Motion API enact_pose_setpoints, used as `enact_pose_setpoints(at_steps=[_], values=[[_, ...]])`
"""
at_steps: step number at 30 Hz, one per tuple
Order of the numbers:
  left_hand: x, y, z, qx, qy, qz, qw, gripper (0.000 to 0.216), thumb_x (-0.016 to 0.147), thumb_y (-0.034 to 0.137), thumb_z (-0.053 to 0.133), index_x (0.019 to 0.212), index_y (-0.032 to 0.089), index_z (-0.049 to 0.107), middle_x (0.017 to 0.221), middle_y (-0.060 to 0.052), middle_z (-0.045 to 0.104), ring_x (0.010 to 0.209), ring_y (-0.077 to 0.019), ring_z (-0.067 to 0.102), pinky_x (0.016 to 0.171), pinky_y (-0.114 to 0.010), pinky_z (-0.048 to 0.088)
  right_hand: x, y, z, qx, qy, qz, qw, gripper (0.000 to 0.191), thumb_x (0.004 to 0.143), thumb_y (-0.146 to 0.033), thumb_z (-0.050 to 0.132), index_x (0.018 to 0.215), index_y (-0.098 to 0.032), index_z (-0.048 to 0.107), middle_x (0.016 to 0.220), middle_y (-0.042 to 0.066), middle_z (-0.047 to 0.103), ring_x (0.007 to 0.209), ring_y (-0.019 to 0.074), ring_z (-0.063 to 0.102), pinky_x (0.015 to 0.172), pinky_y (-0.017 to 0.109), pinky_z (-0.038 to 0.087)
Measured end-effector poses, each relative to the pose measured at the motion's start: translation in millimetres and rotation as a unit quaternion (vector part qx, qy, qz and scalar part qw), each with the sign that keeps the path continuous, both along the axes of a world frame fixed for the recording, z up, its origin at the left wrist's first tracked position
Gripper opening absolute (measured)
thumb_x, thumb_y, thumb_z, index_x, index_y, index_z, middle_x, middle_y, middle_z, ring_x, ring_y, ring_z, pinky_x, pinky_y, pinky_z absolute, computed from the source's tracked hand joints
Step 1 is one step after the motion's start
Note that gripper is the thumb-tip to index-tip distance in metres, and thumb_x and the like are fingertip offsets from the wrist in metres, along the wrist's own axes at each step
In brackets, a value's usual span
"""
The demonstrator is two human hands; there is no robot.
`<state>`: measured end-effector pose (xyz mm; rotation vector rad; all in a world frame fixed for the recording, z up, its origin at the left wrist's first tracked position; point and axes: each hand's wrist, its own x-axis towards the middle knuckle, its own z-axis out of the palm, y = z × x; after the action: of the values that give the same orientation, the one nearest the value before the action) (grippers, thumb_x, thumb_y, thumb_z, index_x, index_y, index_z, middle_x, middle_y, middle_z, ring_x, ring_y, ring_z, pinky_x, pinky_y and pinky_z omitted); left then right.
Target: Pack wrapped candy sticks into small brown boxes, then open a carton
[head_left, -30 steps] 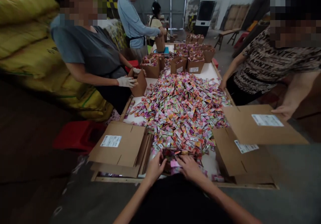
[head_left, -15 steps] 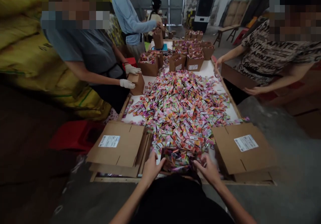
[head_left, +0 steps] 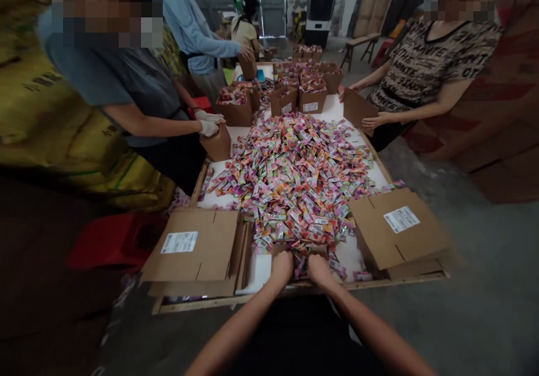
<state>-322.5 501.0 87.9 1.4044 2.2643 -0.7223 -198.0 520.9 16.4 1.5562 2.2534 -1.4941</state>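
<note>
At the near edge of the table is a small open cardboard box (head_left: 319, 248), filled with small colourful packets. My left hand (head_left: 282, 266) is closed at the left side of its opening, fingers curled inward and partly hidden. Opposite it, my right hand (head_left: 319, 267) is closed at the right side in the same way. Both appear to grip the box's upper edges or flaps. Just beyond the box rises a wide heap of shiny pink, purple, orange and green packets (head_left: 295, 174).
Flat cardboard stacks with labels lie to the left (head_left: 210, 247) and right (head_left: 387, 241). A gloved co-worker (head_left: 143, 95) handles a box (head_left: 218, 143); another person (head_left: 425, 73) holds a carton (head_left: 357, 108). Filled boxes (head_left: 311, 98) stand farther back. A red stool (head_left: 113, 241) is left.
My hands have moved inward over the box, closing from a looser grip at its sides. The co-worker at right has brought a carton over the table edge. The view has shifted slightly.
</note>
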Motion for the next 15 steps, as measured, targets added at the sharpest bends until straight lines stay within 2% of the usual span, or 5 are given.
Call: enact_pose_setpoints(at_steps=[4,8,11,13,15], values=[[-5.1,-5.6,3.9,0.024,-0.006,0.004,1.0,0.028,0.095,0.012,0.046,0.104,0.009,0.072,0.106,-0.021,0.076,0.102,-0.0261,0.073,0.086,-0.036,0.052,15.6,-8.1,5.3,0.055,0.035,-0.039,0.997,0.029,0.096,-0.019,0.042,0.107,-0.01,0.067,0.105,0.019,0.072,0.1,0.0284,0.069,0.088,0.038,0.051],[-11.3,-13.4,16.4,0.075,-0.01,0.016,0.997,0.023,0.091,0.02,0.052,0.104,0.015,0.069,0.103,-0.018,0.077,0.099,-0.0283,0.073,0.082,-0.035,0.051,22.5,-13.7,5.2,0.17,0.109,-0.192,0.96,0.041,0.092,-0.038,0.054,0.124,-0.011,0.055,0.121,0.021,0.063,0.115,0.0323,0.06,0.099,0.045,0.047],[-22.9,-22.7,35.7,0.139,-0.004,0.042,0.989,0.026,0.091,0.025,0.049,0.112,0.016,0.062,0.102,-0.015,0.076,0.096,-0.0265,0.072,0.08,-0.033,0.05,32.4,-12.0,-7.1,0.085,0.083,-0.238,0.964,0.073,0.083,-0.032,0.062,0.145,-0.005,0.036,0.137,0.028,0.053,0.121,0.0361,0.059,0.1,0.045,0.047],[-33.4,-29.4,48.3,0.174,-0.009,0.061,0.983,0.027,0.092,0.024,0.046,0.115,0.016,0.057,0.099,-0.012,0.075,0.09,-0.0239,0.073,0.077,-0.031,0.05,41.4,-9.6,-19.2,0.007,0.079,-0.231,0.97,0.074,0.081,-0.025,0.058,0.148,-0.004,0.034,0.138,0.028,0.055,0.117,0.0339,0.064,0.095,0.041,0.049],[-42.6,-34.9,55.8,0.193,-0.032,0.072,0.978,0.022,0.093,0.026,0.044,0.11,0.017,0.056,0.095,-0.01,0.076,0.084,-0.0209,0.073,0.074,-0.028,0.05,47.3,-6.3,-29.6,-0.031,0.088,-0.217,0.972,0.061,0.084,-0.025,0.052,0.142,-0.007,0.047,0.126,0.023,0.066,0.106,0.0299,0.069,0.088,0.036,0.052]])
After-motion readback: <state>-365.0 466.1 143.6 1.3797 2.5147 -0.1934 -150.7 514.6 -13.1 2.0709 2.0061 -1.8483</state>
